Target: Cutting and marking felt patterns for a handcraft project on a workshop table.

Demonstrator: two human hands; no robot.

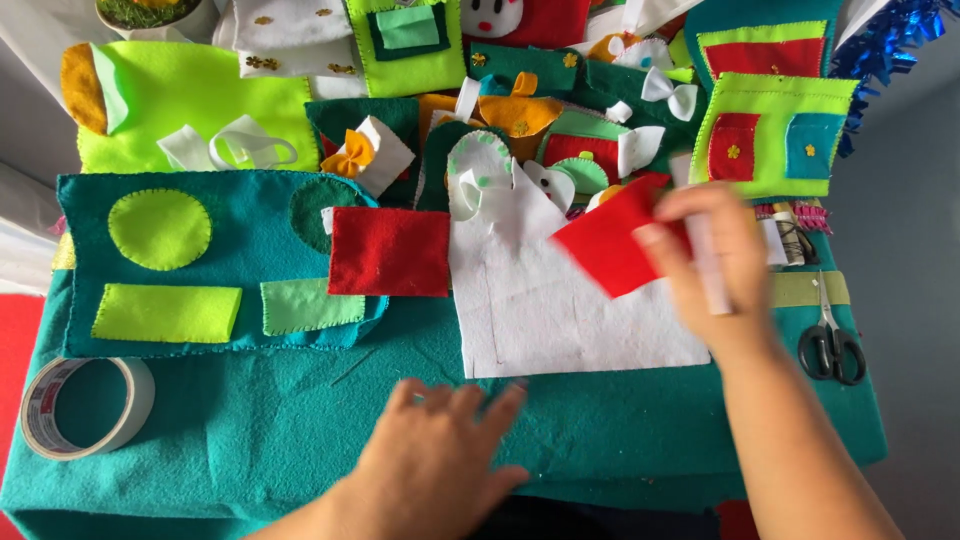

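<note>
My right hand [712,262] is raised over the right side of the table and blurred with motion. It grips a red felt piece [608,245] together with a white stick-like object [704,262]. Under it lies a white felt sheet [560,305] with faint drawn lines. My left hand [435,460] rests flat, fingers spread, on the teal felt cloth [250,420] near the front edge and holds nothing. A red felt rectangle [389,252] lies just left of the white sheet.
A teal felt panel [250,240] with lime shapes lies at left, with a tape roll [85,405] at the front left. Black-handled scissors [830,340] sit at the right edge. Many felt pieces and bows [560,110] crowd the back, including a lime panel [775,135].
</note>
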